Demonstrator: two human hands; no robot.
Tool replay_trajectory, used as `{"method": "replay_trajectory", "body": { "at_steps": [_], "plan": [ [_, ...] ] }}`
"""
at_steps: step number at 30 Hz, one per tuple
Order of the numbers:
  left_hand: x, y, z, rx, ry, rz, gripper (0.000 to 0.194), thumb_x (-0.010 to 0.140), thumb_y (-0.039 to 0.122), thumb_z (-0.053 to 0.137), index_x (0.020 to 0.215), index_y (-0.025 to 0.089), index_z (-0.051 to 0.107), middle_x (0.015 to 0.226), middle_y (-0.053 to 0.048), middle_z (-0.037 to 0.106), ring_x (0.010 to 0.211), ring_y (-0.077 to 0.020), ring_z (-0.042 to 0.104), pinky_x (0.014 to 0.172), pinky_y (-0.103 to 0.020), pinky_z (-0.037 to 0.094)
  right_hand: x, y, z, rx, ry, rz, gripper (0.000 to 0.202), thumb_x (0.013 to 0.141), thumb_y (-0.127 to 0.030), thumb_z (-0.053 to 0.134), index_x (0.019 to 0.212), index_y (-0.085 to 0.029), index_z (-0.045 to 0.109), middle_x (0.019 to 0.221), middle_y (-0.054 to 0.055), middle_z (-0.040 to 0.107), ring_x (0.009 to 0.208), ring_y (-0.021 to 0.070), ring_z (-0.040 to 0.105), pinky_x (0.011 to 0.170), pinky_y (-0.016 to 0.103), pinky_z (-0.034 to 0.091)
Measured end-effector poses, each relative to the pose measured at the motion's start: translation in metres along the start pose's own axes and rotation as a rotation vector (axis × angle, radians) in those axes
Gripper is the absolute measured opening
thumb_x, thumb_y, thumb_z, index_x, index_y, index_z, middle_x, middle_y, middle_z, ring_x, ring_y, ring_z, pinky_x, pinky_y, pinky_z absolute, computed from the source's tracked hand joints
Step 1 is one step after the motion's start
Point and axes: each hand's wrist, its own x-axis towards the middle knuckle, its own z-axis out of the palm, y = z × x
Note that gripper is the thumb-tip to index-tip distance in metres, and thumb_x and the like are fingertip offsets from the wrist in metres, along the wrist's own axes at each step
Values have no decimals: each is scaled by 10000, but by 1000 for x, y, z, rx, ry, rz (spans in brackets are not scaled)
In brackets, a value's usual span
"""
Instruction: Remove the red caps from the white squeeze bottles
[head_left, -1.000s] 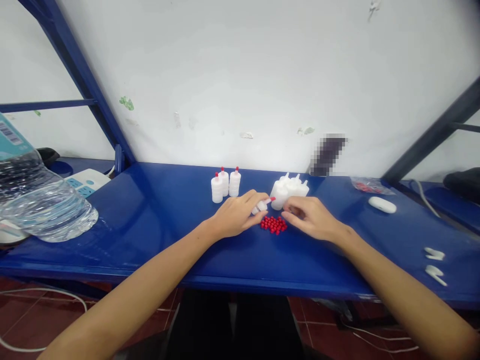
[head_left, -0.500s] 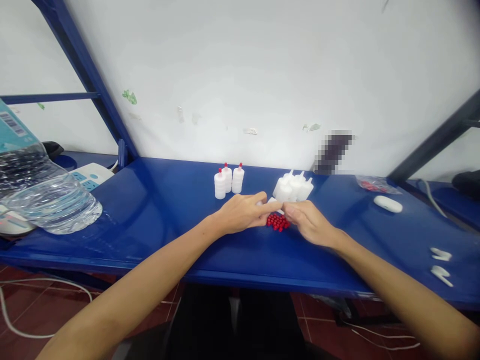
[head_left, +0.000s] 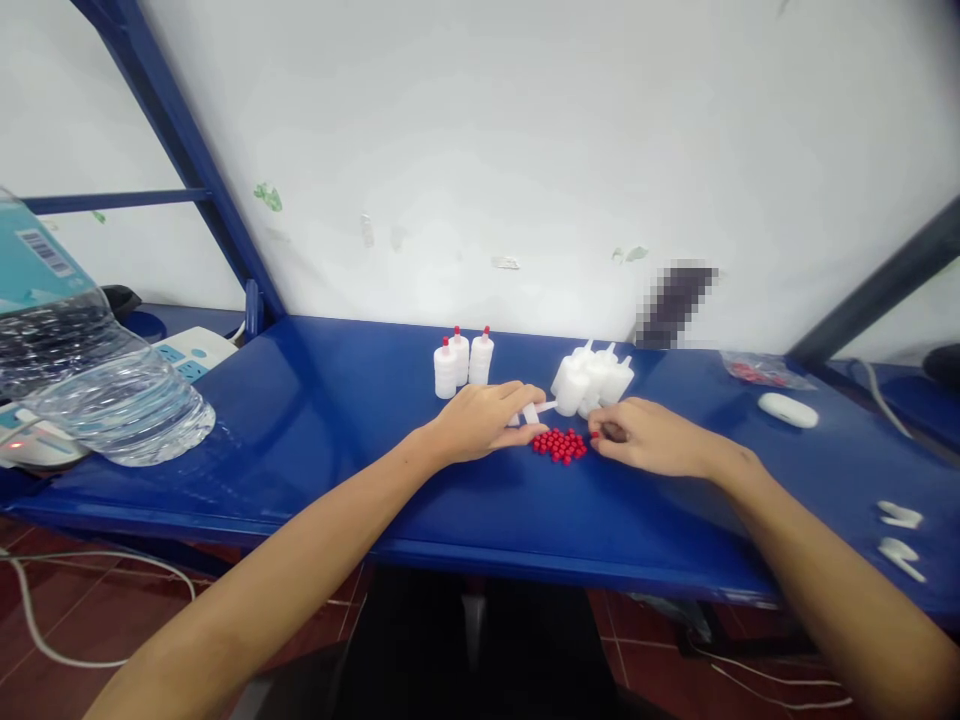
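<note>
Left grip (head_left: 484,422): my own, closed round one white bottle (head_left: 532,415), tipped well over, bare nozzle (head_left: 550,406) toward my right; held by the body, I judge, so the nozzle is left clear.

Right grip (head_left: 652,436): mine also, pinching one small red cap (head_left: 595,436) at the tips, presumably since so small a piece offers little more to hold.

Red caps (head_left: 560,446): one loose heap on the blue table (head_left: 465,510), between my two grips, likely for short reach.

Capped bottles (head_left: 445,373): three, upright, red-tipped, left of the heap; seemingly grouped there so finished and unfinished do not mix.

Uncapped bottles (head_left: 573,392): tight cluster just behind the heap, several pale nozzles up; count uncertain, as they overlap.

Hidden or doubtful: most of the held bottle, behind my left grip; much of the pinched cap, covered at the right. Plastic bag (head_left: 765,371): red contents blurred by the film. Dark patch (head_left: 677,305) by the wall (head_left: 450,150): pixelated, unidentifiable. Large water bottle (head_left: 124,390): cut by the left edge.
</note>
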Motion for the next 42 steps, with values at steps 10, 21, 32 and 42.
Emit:
{"method": "replay_trajectory", "body": {
  "at_steps": [10,21,32,42],
  "plan": [
    [1,3,-1,-48,-80,-37,356,1016,477,442,1162,172,554,916,-18,695,688,-141,608,579,-241,384,-1,6,0,253,-81,-35,276,879,-429,561,717,-210,523,560,-56,405,517,110,349,522,267,281],
    [1,2,-3,-58,-121,-64,366,1017,485,434,1175,175,548,942,-27,697,715,-144,618,602,-240,402,0,3,0,273,42,-39,276,870,-375,564,1041,-188,674,550,-58,476,495,116,395,524,262,326],
    [0,1,-1,-72,-137,-58,372,1008,501,439,1150,179,563,930,-23,700,712,-149,613,598,-245,386,2,8,-1,382,-7,-13,344,843,-505,644,919,-180,726,695,10,647,584,126,505,572,269,394],
    [1,1,-3,-68,-148,-42,359,1017,473,423,1161,176,564,926,-32,703,717,-150,630,610,-244,400,4,14,1,511,-79,-12,362,791,-495,718,952,-177,653,758,-10,615,590,106,492,551,253,394]
  ]
}}
